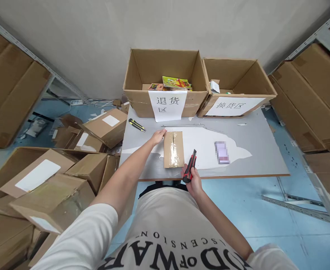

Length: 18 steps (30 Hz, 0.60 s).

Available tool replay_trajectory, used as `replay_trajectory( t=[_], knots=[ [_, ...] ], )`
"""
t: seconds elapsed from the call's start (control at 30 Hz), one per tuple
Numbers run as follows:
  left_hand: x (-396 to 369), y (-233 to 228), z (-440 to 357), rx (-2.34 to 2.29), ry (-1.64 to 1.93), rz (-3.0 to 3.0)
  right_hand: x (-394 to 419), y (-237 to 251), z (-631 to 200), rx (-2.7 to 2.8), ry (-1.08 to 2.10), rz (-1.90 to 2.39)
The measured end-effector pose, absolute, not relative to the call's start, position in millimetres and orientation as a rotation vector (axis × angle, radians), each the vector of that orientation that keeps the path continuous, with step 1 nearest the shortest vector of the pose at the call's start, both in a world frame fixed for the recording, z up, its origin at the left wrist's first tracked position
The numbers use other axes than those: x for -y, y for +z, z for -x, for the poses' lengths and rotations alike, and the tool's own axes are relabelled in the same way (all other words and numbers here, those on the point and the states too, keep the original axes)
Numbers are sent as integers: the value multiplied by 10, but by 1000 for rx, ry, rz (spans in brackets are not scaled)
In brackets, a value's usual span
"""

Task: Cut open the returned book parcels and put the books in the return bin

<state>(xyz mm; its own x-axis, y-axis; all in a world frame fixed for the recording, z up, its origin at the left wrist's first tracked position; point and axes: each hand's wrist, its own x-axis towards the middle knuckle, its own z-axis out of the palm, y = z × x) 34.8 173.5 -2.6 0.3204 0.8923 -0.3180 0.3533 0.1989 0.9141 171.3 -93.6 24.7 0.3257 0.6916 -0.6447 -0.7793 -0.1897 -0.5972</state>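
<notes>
A small taped cardboard package lies on the grey table in front of me. My left hand rests against its far left corner, fingers on the box edge. My right hand is closed around a red and black utility knife, held just right of the package's near corner with the blade end pointing away from me.
Two open cartons with paper labels, the left carton and the right carton, stand at the table's back. A yellow and black knife lies at the left. A blurred card lies at the right. Piled boxes crowd the floor on the left; shelving stands on the right.
</notes>
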Motion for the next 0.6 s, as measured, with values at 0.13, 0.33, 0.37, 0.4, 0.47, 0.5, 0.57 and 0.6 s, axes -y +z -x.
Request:
replay_trajectory(
  t=[0.13,0.33,0.37,0.4,0.47,0.5,0.57,0.6],
  knots=[
    [-1704,39,-246,-1279,575,-1426,827,302,-1801,-85,1270,1210],
    [-1462,203,116,-1348,663,-1540,345,469,-2361,176,1376,1355],
    [-1371,211,179,-1379,676,-1557,226,497,-2471,240,1407,1383],
    [-1264,209,233,-1415,686,-1561,100,523,-2571,306,1431,1414],
    [-1018,172,306,-1479,704,-1502,-160,569,-2728,436,1471,1464],
    [-888,140,322,-1510,724,-1446,-288,588,-2781,492,1489,1488],
    [-643,64,319,-1552,783,-1329,-525,615,-2839,588,1518,1534],
    [-538,25,305,-1564,815,-1272,-631,621,-2848,632,1530,1557]
  ],
)
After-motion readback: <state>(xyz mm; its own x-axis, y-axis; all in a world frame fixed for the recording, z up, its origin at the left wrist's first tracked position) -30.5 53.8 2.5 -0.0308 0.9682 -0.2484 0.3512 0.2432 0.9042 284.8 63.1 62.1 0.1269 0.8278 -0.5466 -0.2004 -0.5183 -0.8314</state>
